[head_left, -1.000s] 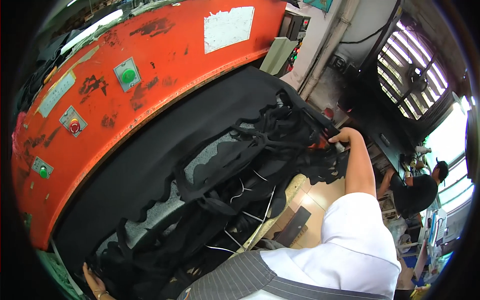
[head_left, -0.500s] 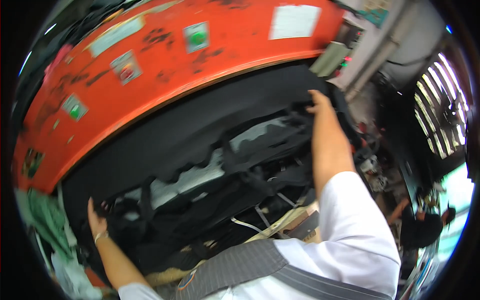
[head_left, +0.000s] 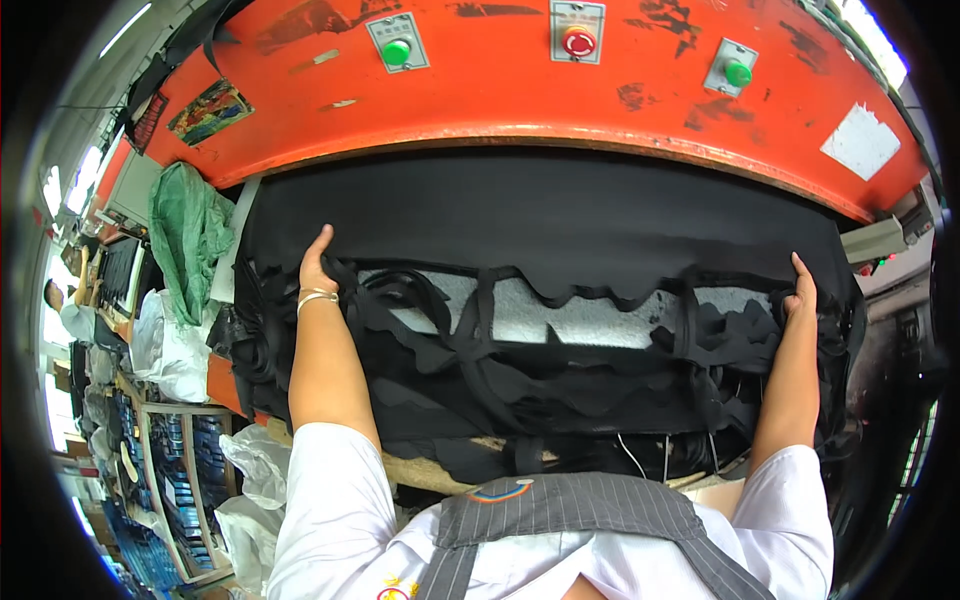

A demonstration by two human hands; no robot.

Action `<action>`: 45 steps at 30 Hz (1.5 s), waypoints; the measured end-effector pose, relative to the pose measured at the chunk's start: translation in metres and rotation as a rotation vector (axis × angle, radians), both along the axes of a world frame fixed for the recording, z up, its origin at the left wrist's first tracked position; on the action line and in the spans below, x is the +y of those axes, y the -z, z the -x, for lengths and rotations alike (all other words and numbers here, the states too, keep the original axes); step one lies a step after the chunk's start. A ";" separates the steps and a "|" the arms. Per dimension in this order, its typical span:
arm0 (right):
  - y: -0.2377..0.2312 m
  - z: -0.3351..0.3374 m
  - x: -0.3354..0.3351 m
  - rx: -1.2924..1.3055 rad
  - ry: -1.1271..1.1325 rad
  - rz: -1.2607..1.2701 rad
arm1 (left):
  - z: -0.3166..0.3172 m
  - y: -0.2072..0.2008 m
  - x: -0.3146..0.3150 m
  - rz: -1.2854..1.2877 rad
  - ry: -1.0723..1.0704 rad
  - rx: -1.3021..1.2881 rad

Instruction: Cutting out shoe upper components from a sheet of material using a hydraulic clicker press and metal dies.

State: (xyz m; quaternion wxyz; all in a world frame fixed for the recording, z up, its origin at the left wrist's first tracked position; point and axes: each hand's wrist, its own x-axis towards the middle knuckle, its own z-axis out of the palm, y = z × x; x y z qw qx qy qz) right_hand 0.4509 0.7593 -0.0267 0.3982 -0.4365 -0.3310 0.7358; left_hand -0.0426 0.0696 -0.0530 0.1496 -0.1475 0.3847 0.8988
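Observation:
A wide black fabric-like sheet [head_left: 560, 205] lies in front of me, coming out from under an orange machine panel. Its near part is cut into loose strips and wavy edges, and a pale grey surface [head_left: 575, 320] shows through the gaps. My left hand [head_left: 318, 268], with a bangle at the wrist, is closed on the sheet's left part; one digit points up and the other fingers are mostly hidden. Toward the right end, my right hand [head_left: 800, 290] grips the strips there, one finger extended upward and its remaining fingers largely out of sight.
The orange panel [head_left: 480, 100] spans the far side, carrying two green buttons and one red button [head_left: 578, 41]. A green cloth [head_left: 188, 240] and white plastic bags [head_left: 170, 345] hang at left. Beyond them stands a rack of blue items [head_left: 185, 470]. Another person [head_left: 80, 315] works at far left.
My view has swung and levelled, so the panel and sheet now run straight across. Both hands are now on the near, cut part of the sheet, roughly level with each other.

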 end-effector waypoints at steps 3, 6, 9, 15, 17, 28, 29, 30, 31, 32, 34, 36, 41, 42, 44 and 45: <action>0.006 0.028 0.010 -0.210 -0.041 -0.029 | 0.013 0.000 0.002 0.283 0.076 -0.018; 0.008 0.023 0.014 -0.540 0.104 -0.146 | 0.007 -0.007 0.041 1.068 -0.195 -0.059; 0.009 0.017 0.012 -0.687 0.076 -0.179 | 0.013 0.009 0.001 1.044 -0.153 0.071; 0.010 -0.025 -0.029 -0.581 -0.004 -0.131 | -0.019 0.025 -0.033 1.081 -0.135 0.102; -0.005 -0.042 -0.038 -0.674 0.073 -0.171 | -0.024 0.030 -0.018 1.018 -0.098 0.103; -0.056 -0.090 -0.062 -0.518 0.030 0.029 | -0.037 0.004 -0.046 1.228 0.284 0.157; -0.059 -0.117 -0.059 -0.513 0.173 0.052 | -0.030 0.011 -0.060 1.511 0.374 0.171; -0.057 -0.126 -0.060 -0.410 0.178 0.110 | -0.009 0.019 -0.125 1.782 0.478 0.325; -0.040 -0.141 -0.053 -0.253 0.147 0.095 | 0.005 0.027 -0.202 1.994 0.522 0.575; -0.037 -0.212 -0.049 -0.246 0.279 0.065 | -0.012 0.066 -0.160 1.800 0.300 0.671; -0.039 -0.206 -0.062 -0.225 0.500 0.237 | -0.023 0.056 -0.190 1.847 0.446 0.329; -0.047 -0.201 -0.060 -0.332 0.364 0.120 | -0.028 0.053 -0.207 1.886 0.406 0.342; -0.069 -0.159 -0.051 -1.411 -0.183 -0.308 | -0.040 0.033 -0.193 2.458 0.462 0.338; -0.054 -0.180 -0.044 -1.313 -0.159 -0.425 | -0.033 0.029 -0.156 2.436 0.478 0.388; -0.050 -0.153 -0.059 -1.317 -0.058 -0.354 | -0.037 0.008 -0.126 2.263 0.402 0.834; -0.045 -0.137 -0.062 -1.306 -0.065 -0.356 | -0.040 0.006 -0.124 2.272 0.390 0.830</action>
